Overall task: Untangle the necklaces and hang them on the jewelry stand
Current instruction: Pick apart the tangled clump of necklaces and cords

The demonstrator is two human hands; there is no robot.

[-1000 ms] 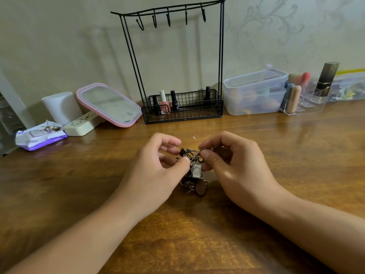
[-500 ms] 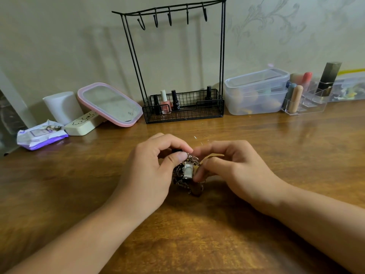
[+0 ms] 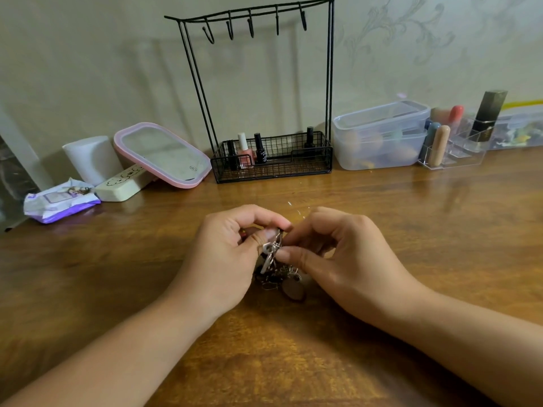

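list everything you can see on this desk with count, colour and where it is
necklace tangle: one clump, silver with a dark pendant, centre of table, between both hands
jewelry stand: one, black wire, five bare hooks, back centre by the wall
nail polish bottles: four or so, pink and black, in the stand's basket
mirror: one, pink rim, tilted, left of the stand
wipes pack: one, purple and white, far left
lidded tub: one, clear, right of the stand
cosmetics organizer: one, clear, far right
table: one, brown wood
left hand: pinching the tangle
right hand: pinching the tangle
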